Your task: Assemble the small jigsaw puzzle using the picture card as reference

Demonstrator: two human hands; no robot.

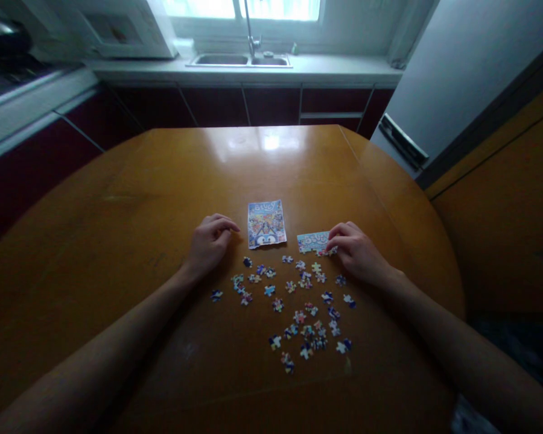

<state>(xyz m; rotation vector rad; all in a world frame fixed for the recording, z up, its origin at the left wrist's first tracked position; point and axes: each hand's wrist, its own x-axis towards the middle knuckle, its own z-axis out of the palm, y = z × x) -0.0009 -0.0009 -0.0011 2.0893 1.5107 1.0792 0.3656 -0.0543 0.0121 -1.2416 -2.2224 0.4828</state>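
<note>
A partly joined jigsaw puzzle point(312, 242) lies on the table, its top strip showing pale blue with lettering. My right hand point(355, 250) is at the strip's right end, fingers bent and closed on a puzzle piece there, mostly hidden by the fingertips. Left of the strip is a creased picture sheet point(266, 224) with matching lettering and a crowded colourful scene. My left hand point(212, 240) rests on the table beside the sheet, apart from it, fingers loosely extended and holding nothing. Several loose puzzle pieces point(277, 305) are scattered nearer to me, some overlapping or clustered.
The wooden table point(172, 181) has a rounded outline and shiny top. Beyond it are a counter with a double sink point(221, 59) and a faucet point(252, 43). A fridge point(461, 78) stands at right, and a white microwave-like appliance point(122, 30) sits at back left.
</note>
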